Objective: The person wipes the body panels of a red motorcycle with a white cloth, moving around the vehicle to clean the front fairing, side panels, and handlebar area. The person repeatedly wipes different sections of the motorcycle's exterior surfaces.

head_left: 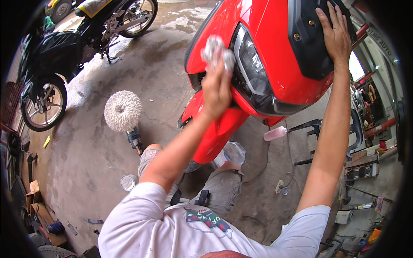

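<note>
In front of me stands a red motorcycle front fairing [275, 38] with a dark headlight [254, 64] and a red front fender [219, 137] below. My left hand [217, 92] is closed on a crumpled whitish cloth [214, 48], blurred by motion, at the red panel just left of the headlight. The cloth hides part of that panel. My right hand [337, 41] lies with fingers spread on the black upper panel [307, 47], which bears two brass-coloured bolts.
On the concrete floor stand a polisher with a fluffy white pad [123, 111], an open white tub [128, 182] and a pink bottle [275, 133]. A dark motorcycle [60, 56] is parked at far left. A black plastic chair [316, 131] and shelves with parts line the right.
</note>
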### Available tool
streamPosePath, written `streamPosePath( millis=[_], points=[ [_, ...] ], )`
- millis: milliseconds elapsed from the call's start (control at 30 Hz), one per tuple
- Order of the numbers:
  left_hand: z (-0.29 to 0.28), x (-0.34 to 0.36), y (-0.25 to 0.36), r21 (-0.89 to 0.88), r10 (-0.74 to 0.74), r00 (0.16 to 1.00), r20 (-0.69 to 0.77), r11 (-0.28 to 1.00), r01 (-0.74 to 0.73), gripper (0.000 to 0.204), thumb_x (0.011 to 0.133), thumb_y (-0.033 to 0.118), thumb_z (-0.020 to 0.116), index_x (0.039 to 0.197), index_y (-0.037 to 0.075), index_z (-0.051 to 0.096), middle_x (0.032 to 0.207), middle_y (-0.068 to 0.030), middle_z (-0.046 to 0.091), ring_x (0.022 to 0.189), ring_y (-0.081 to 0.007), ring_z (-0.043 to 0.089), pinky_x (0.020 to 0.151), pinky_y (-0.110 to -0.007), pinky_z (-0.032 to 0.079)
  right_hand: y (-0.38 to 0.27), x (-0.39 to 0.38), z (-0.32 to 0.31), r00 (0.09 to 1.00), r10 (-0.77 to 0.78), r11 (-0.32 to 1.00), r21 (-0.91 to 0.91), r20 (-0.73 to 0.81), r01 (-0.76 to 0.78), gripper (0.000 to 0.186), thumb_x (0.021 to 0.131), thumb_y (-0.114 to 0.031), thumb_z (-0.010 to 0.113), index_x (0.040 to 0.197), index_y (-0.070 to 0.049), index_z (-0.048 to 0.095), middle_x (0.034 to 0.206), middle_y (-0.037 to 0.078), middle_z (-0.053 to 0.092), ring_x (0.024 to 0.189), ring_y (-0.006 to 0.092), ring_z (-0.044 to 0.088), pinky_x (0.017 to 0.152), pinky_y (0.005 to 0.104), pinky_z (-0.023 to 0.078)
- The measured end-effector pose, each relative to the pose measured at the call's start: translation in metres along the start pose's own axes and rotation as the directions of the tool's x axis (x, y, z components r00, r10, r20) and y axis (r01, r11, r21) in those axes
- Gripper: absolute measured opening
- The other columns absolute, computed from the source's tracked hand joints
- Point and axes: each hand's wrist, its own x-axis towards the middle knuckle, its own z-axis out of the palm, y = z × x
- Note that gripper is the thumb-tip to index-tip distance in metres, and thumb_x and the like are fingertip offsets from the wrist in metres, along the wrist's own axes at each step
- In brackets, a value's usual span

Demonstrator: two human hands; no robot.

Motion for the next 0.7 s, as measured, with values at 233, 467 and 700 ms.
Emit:
streamPosePath(
  millis=[233,467,700],
  points=[
    [0.036,-0.036,0.046,-0.524,-0.693,0.702,-0.164,0.664,0.533,0.05,0.113,0.026,0.052,0.152,-0.006,0.049,0.118,-0.0059,0.066,0.1,-0.0115,0.057,0.091,-0.027,0.046,0.059,0.018,0.038,0.963,-0.268,0.963,-0.007,-0.013,0.268,0.057,0.11,-0.058,0.031,0.157,-0.031,0.05,0.169,0.005,0.037,0.159,0.0297,0.026,0.13,0.0407,0.02],
    [0.031,-0.028,0.052,-0.679,-0.832,0.554,-0.033,0.425,0.598,0.047,0.112,0.031,0.055,0.145,-0.002,0.059,0.094,0.0037,0.063,0.073,-0.0037,0.05,0.063,-0.024,0.043,0.07,0.021,0.036,0.951,-0.311,0.95,0.025,0.011,0.31,0.059,0.109,-0.06,0.032,0.157,-0.031,0.05,0.168,0.007,0.038,0.158,0.0294,0.026,0.131,0.0415,0.018],
    [-0.023,-0.093,0.049,-0.608,-0.744,0.654,0.135,0.459,0.647,0.039,0.111,0.024,0.056,0.139,-0.002,0.065,0.104,-0.0008,0.069,0.078,-0.0049,0.055,0.068,-0.024,0.046,0.058,0.02,0.029,0.935,-0.355,0.932,-0.075,0.004,0.355,0.057,0.111,-0.051,0.033,0.156,-0.018,0.047,0.165,0.017,0.037,0.153,0.0388,0.034,0.125,0.0487,0.029]
  ],
)
